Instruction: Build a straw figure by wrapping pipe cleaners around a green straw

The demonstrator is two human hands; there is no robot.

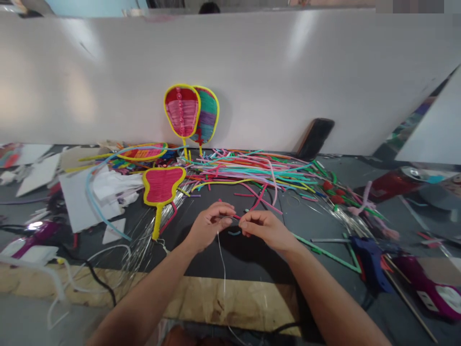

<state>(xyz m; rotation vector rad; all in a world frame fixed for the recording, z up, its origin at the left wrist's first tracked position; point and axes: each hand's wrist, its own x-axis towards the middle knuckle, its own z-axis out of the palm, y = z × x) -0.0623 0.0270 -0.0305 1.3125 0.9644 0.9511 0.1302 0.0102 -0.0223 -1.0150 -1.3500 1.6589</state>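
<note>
My left hand (210,223) and my right hand (264,228) meet over the dark mat (248,254), both pinched closed. Between the fingertips runs a short red pipe cleaner (236,216). A thin clear wire (221,259) hangs from my left fingers down toward me. A small blue curved piece (234,233) lies on the mat just under my hands. Behind them spreads a pile of coloured pipe cleaners (252,170).
Two yellow-rimmed woven fans (190,113) lean on the white board (252,72); a pink fan (160,187) and another fan (142,153) lie flat at left. A blue glue gun (370,259) and a purple one (428,288) sit right, a phone (317,137) leans behind, paper scraps (82,192) left.
</note>
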